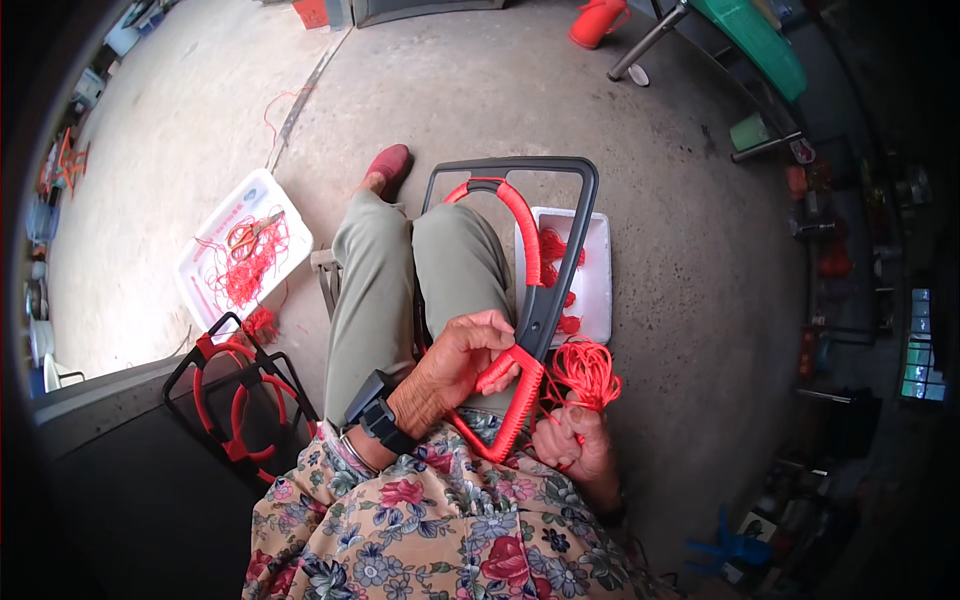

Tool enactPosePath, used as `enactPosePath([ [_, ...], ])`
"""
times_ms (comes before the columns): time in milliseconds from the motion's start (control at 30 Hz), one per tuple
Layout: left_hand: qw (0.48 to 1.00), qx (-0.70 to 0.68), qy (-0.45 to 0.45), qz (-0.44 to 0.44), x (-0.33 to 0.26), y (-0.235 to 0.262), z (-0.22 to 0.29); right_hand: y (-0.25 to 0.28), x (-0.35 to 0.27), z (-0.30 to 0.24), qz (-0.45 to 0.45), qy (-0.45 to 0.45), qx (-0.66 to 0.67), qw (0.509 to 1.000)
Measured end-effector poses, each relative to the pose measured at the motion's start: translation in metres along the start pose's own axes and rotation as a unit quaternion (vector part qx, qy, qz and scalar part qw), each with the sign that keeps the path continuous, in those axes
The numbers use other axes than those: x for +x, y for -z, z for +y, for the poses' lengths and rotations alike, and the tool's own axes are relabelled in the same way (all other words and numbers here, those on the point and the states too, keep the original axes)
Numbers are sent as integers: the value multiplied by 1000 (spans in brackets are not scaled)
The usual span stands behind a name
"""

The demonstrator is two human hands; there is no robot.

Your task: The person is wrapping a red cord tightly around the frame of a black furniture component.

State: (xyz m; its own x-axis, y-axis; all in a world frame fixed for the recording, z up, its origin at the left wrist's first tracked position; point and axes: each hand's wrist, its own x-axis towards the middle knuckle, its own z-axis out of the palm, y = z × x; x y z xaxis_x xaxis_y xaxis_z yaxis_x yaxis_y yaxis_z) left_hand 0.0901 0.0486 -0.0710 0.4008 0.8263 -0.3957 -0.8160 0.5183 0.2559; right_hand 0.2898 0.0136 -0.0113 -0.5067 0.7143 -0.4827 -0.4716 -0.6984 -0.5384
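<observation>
Across my lap lies a black frame [590, 190] with a curved inner bar and a near corner, parts of both wrapped tightly in red cord [520, 222]. My left hand [465, 355] grips the frame at the red-wrapped near corner, thumb on top and fingers curled round it. To the right of that corner, my right hand [575, 437] is closed round a looped bundle of red cord [585, 375], which fans out above the fist. Strands run between this bundle and the wrapped corner. The lower fingers of my right hand are partly hidden.
Beyond the frame, a white tub [597, 265] holds red cord. At left, a white foam tray [200, 290] contains tangled red cord and orange-handled scissors [245, 235]. Similar black frames with red wrapping [235, 400] lean beside my left side. A green chair [755, 45] stands far right, near a red jug [597, 22].
</observation>
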Motion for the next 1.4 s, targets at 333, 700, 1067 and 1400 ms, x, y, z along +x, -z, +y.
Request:
enactPosePath([
  [333, 999, 47, 10, -13, 3, 1, 3, 37, 18, -1, 43, -5, -138, 990],
  [700, 986, 49, -146, -58, 5, 6, -8, -101, 84, -94, -79, 384, -838, 380],
  [1067, 987, -98, -116, 46, 5, -5, -3, -50, 52, -93, 31, 425, -649, 631],
  [1400, 981, 4, -68, 182, 13, -22, -3, 23, 101, -31, -41, 294, -536, 790],
])
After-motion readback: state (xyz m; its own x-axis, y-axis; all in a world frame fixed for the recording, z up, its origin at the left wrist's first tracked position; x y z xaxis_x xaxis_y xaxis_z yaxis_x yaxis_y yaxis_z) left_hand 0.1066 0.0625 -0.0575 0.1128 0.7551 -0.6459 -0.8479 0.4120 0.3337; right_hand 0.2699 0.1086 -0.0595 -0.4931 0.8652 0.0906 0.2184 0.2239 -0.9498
